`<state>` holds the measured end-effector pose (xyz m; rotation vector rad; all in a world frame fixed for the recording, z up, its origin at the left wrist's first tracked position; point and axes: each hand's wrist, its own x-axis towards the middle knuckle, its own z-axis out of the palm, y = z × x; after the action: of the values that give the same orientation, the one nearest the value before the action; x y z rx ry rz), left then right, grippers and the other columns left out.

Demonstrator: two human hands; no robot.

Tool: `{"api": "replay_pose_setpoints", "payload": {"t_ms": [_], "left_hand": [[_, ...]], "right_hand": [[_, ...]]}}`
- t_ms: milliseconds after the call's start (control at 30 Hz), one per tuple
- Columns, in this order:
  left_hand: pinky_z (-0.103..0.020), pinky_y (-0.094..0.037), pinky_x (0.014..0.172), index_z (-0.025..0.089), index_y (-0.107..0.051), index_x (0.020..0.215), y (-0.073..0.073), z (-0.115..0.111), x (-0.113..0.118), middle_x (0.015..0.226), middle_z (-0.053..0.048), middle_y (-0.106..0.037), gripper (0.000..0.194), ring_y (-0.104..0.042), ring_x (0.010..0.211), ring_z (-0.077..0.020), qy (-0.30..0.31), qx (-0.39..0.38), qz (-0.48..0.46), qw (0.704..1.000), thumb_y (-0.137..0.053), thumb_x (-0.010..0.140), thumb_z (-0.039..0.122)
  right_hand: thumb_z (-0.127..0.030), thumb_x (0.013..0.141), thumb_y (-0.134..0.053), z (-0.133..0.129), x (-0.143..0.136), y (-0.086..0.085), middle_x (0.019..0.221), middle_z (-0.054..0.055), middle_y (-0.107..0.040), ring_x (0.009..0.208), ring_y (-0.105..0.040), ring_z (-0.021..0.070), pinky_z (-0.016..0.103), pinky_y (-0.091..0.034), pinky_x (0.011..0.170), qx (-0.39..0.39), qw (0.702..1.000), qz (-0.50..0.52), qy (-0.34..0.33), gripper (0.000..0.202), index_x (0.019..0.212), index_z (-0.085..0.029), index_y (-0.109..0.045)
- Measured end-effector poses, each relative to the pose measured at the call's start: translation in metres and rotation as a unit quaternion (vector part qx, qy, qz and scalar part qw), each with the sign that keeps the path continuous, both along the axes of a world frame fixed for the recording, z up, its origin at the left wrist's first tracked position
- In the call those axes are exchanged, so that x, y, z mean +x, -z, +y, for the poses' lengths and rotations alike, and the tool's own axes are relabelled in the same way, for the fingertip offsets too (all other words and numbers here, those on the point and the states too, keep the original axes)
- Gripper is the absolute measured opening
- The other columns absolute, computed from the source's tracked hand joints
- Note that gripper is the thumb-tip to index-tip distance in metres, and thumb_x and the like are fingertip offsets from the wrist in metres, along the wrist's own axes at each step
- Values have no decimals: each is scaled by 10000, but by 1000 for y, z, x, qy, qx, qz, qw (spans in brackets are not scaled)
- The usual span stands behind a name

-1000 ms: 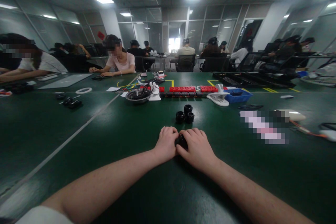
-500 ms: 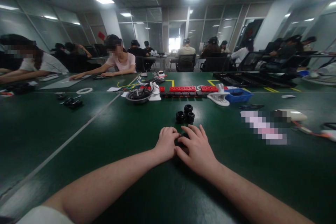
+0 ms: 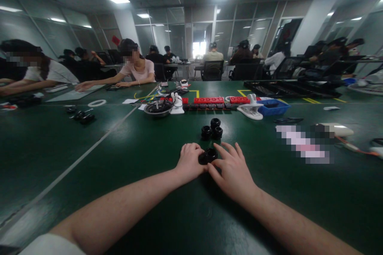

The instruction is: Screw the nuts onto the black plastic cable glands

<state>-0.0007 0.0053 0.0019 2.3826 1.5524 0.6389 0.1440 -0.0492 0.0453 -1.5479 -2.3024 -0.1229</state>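
Head view: black threaded-looking part sits on the table in front of the wearer, between both hands; short, round, glossy, open hollow facing up. Left hand has curled fingers gripping its left side. Right hand is loose, fingers fanned, thumb and index at the part's right edge; can't tell if the tips touch.

Just beyond: three black collars, same shiny ribbed look, clustered in a triangle. Table is smooth dark green, with soft light reflections.

Farther back: round metal bowl with dark contents, white clamp with smooth curved body, blue bin with sloped walls, red blocks in a row. Off left, flat white ring.
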Motion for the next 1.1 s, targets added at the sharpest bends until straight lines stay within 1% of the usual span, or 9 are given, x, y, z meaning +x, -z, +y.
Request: {"api": "replay_pose_setpoints", "payload": {"t_ms": [200,367,467,600,800,933,1100], "left_hand": [[-371,-347,822,185,-600,785,1,0,0,901,-33,-496,371,-432,866,-212,9,13,-4,1000,-642,576,489],[-366,-365,795,177,-599,772,-1,0,0,888,-39,-496,422,-433,860,-211,20,12,-8,1000,-600,593,560],[-361,-367,787,177,-596,761,-1,-1,0,874,-37,-495,419,-434,844,-205,23,18,-3,1000,-611,583,556],[-352,-367,786,178,-593,758,-1,-2,0,879,-35,-492,382,-431,847,-203,30,31,0,999,-627,584,516],[-354,-365,797,173,-593,735,-2,-4,1,864,-34,-490,335,-431,841,-200,45,34,6,998,-643,577,464],[-355,-364,805,180,-595,743,-2,-4,2,876,-31,-484,297,-429,857,-201,46,36,6,998,-662,568,410],[-365,-362,817,182,-594,738,-3,-4,2,870,-31,-485,275,-429,867,-206,45,32,3,998,-662,570,389]], "right_hand": [[-403,831,-375,5,6,-3,1129,88,-540,1113,-383,276,489,-202,955,8,999,-8,31,387,696,-203,-678],[-428,830,-367,8,6,-6,1014,100,-572,1008,-440,256,435,-279,896,9,999,-18,40,399,707,-179,-654],[-455,824,-365,10,6,-5,900,99,-579,899,-469,236,386,-337,798,0,998,-28,50,407,731,-165,-634],[-520,806,-357,13,5,-2,794,91,-567,800,-479,222,349,-347,697,-9,997,-47,64,442,737,-162,-606],[-614,748,-371,17,2,1,793,101,-559,782,-488,234,347,-351,658,-8,995,-61,79,503,739,-158,-582],[-570,761,-400,18,-1,2,777,95,-558,784,-491,235,344,-358,661,-11,995,-57,80,452,739,-156,-580],[-491,787,-407,18,-3,6,776,98,-552,787,-486,227,337,-361,676,-22,997,-32,74,386,738,-149,-580]]}}
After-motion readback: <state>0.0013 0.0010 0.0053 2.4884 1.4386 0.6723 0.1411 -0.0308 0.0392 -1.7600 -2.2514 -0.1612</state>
